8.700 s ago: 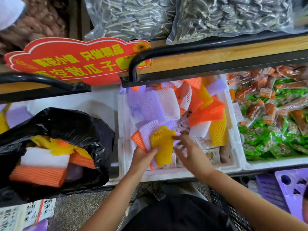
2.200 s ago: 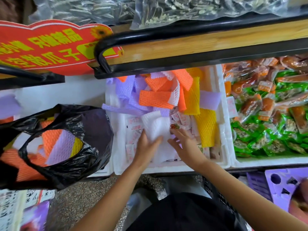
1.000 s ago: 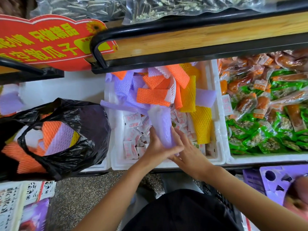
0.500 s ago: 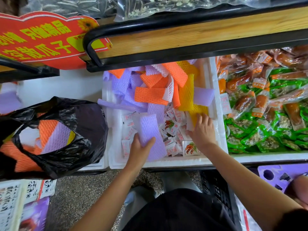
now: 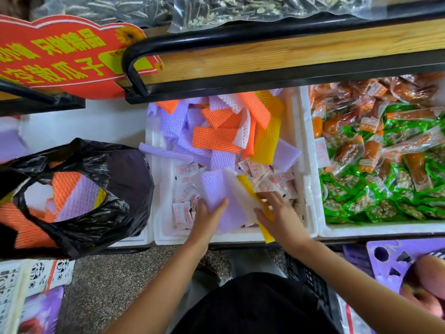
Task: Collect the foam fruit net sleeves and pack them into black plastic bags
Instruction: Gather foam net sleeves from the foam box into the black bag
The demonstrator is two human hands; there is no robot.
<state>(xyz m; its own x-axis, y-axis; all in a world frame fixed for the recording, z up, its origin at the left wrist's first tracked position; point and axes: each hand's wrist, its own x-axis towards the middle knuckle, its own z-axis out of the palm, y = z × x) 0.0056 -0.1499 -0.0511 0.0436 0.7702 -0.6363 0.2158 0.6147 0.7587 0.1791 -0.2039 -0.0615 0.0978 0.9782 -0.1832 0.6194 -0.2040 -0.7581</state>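
A white foam box (image 5: 304, 179) holds a heap of orange, purple, yellow and white foam net sleeves (image 5: 216, 141) over small white sachets. My left hand (image 5: 208, 216) grips a purple sleeve (image 5: 216, 191) with a white one stacked beside it, at the box's near side. My right hand (image 5: 277, 213) grips a yellow sleeve (image 5: 266, 231) that sticks out past the box's front rim. A black plastic bag (image 5: 125, 189) stands open to the left, with orange, purple and yellow sleeves inside.
A second white box (image 5: 361, 231) of green and orange snack packs sits to the right. A wooden shelf with a black rail (image 5: 240, 49) overhangs the boxes, with a red sign (image 5: 60, 59) at left. A purple tray (image 5: 390, 259) lies at the lower right.
My right hand came back from the yellow sleeve at the box's right side, bringing it to the stack. My left hand still holds the purple sleeve, now raised a little.
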